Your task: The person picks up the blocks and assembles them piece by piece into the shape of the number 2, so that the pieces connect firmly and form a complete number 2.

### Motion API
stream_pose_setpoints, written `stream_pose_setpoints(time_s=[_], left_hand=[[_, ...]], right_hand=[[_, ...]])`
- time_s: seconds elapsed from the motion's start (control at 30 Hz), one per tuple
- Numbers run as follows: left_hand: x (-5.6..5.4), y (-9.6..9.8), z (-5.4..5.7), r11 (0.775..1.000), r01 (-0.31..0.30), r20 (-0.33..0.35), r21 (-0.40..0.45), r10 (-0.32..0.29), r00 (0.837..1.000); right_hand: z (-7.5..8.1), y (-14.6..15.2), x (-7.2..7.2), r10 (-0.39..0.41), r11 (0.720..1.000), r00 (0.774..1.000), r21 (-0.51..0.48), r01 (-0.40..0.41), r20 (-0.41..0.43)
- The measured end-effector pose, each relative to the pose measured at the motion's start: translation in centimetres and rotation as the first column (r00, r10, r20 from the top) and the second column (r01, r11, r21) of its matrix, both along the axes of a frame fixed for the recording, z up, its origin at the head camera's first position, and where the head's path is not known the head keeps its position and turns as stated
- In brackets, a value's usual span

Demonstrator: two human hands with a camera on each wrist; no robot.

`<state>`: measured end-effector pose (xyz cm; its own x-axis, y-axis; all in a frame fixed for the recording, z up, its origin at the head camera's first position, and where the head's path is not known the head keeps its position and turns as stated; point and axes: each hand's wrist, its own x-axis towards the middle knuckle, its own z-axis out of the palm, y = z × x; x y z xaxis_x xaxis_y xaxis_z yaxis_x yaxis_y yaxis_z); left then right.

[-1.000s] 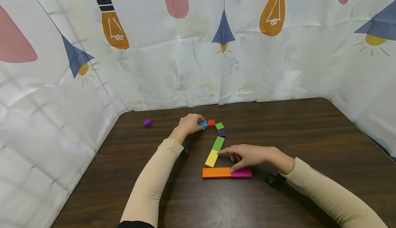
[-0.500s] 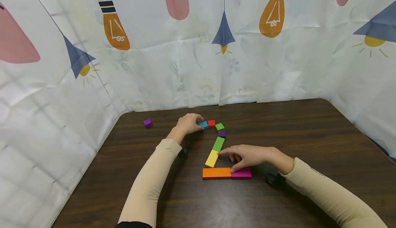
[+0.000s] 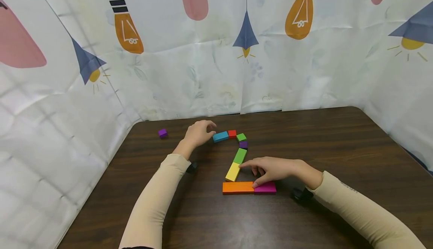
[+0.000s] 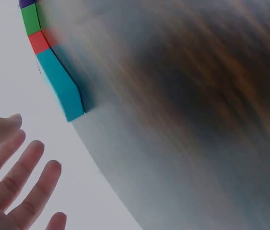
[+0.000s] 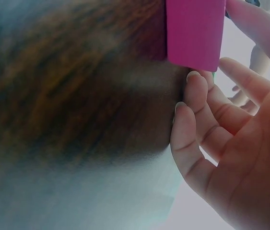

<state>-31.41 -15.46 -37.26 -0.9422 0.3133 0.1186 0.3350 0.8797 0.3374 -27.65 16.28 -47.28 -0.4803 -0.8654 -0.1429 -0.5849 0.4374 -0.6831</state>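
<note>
In the head view my left hand (image 3: pixel 199 132) is just left of the blue block (image 3: pixel 220 136), holding nothing. The left wrist view shows its fingers (image 4: pixel 22 172) spread, apart from the block's end. From the blue block a row curves through a red block (image 3: pixel 232 133), a small green block (image 3: pixel 241 137), a purple block (image 3: pixel 243 144) and a longer green block (image 3: pixel 240 156) to a yellow block (image 3: pixel 232 172). My right hand (image 3: pixel 275 169) touches the yellow block's edge with its index finger. Its thumb rests where the orange block (image 3: pixel 238 187) meets the magenta block (image 3: pixel 265 187).
A lone purple cube (image 3: pixel 162 133) lies at the back left of the dark wooden table (image 3: pixel 321 140). White printed cloth (image 3: pixel 216 76) hangs behind the table and along its sides.
My left hand has let go of the blue block and moved left, baring its whole top. The right hand and the blocks stay in place; the view shifts slightly.
</note>
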Motion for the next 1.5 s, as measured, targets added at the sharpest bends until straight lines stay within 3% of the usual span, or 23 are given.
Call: stream_pose_setpoints(time_s=[0.17, 0.27, 0.3, 0.5, 0.6, 0.7, 0.87, 1.0, 1.13, 1.23, 1.27, 1.3, 1.4, 1.5], left_hand=[[0.4, -0.9, 0.5, 0.999, -0.004, -0.051, 0.032, 0.006, 0.999], [0.5, -1.5, 0.8, 0.999, -0.011, -0.073, 0.04, 0.014, 0.997], [0.6, -1.7, 0.8, 0.999, -0.014, -0.077, 0.044, 0.017, 0.997], [1.0, -3.3, 0.9, 0.997, -0.041, -0.08, 0.059, 0.046, 0.996], [1.2, -4.3, 0.9, 0.996, -0.051, -0.086, 0.066, 0.057, 0.995], [1.5, -5.4, 0.9, 0.995, -0.066, -0.101, 0.075, 0.074, 0.992], [1.8, -7.4, 0.8, 0.99, -0.105, -0.111, 0.096, 0.116, 0.987], [1.9, -8.9, 0.7, 0.984, -0.137, -0.105, 0.11, 0.149, 0.983], [2.0, -10.4, 0.5, 0.977, -0.172, -0.107, 0.126, 0.186, 0.977], [2.1, -11.5, 0.3, 0.97, -0.193, -0.108, 0.147, 0.209, 0.972], [2.1, -11.9, 0.2, 0.968, -0.196, -0.107, 0.156, 0.214, 0.971], [2.0, -12.2, 0.1, 0.966, -0.199, -0.107, 0.164, 0.218, 0.97], [1.9, -13.0, 0.0, 0.962, -0.195, -0.104, 0.189, 0.217, 0.971], [1.8, -13.8, -0.1, 0.956, -0.19, -0.095, 0.223, 0.215, 0.972]], right_hand=[[1.1, -0.2, 1.0, 0.003, 1.0, 0.999, 0.008, -0.003, -0.039], [1.6, -0.2, 1.4, -0.001, 1.0, 0.999, 0.002, 0.002, -0.039], [1.3, -0.2, 1.0, -0.008, 1.0, 1.0, -0.003, 0.008, -0.005], [4.8, -0.8, 3.2, 0.024, 0.999, 0.999, -0.031, -0.025, -0.02], [5.4, -1.0, 3.6, 0.02, 0.999, 1.0, -0.026, -0.021, -0.011], [4.2, -0.8, 2.9, 0.005, 1.0, 1.0, -0.021, -0.005, 0.017], [0.6, -0.1, 0.6, -0.009, 1.0, 1.0, -0.005, 0.009, 0.021], [0.2, 0.0, 0.3, -0.008, 1.0, 1.0, 0.002, 0.008, 0.001], [3.0, -0.4, 2.1, -0.006, 1.0, 1.0, -0.008, 0.006, -0.014], [5.9, -1.1, 3.9, -0.023, 1.0, 1.0, 0.004, 0.023, 0.004], [5.9, -1.1, 3.9, -0.022, 1.0, 1.0, 0.004, 0.022, 0.004], [6.9, -1.3, 4.5, -0.031, 0.999, 1.0, 0.013, 0.03, 0.008], [7.8, -1.6, 5.1, -0.067, 0.997, 0.997, 0.042, 0.065, 0.033], [7.6, -1.5, 4.9, -0.041, 0.999, 0.999, 0.026, 0.041, 0.008]])
